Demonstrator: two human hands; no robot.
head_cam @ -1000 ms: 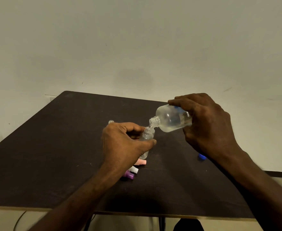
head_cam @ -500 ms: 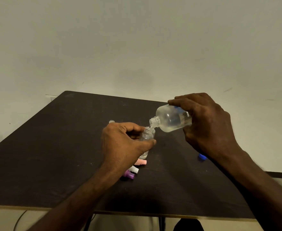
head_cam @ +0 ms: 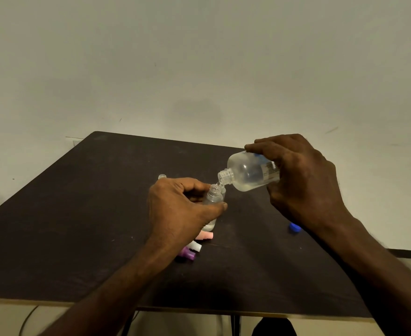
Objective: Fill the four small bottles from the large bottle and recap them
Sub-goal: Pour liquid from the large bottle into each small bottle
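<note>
Almost nothing differs across the second: the right hand (head_cam: 304, 180) keeps the large bottle (head_cam: 250, 174) tipped toward eight o'clock over the small bottle (head_cam: 214, 197), no visible shift.

Both forearms come in from bottom edge, bare, angled up twd centre. Left hand (head_cam: 180, 209) sits back-up, knuckles twd camera, fingers curled over and thumb tip stretched out to the right, pinching a small bottle (head_cam: 213, 198) betw. thumb and fingers; wrist roughly straight w/ forearm. Right hand (head_cam: 301, 180) is higher and further right, back of hand facing camera, fingers wrapped over the top and thumb under, gripping the large bottle (head_cam: 248, 174) by its rear half; wrist bent downward, forearm running off bottom-right corner. Hands near each other, not touching.
</note>
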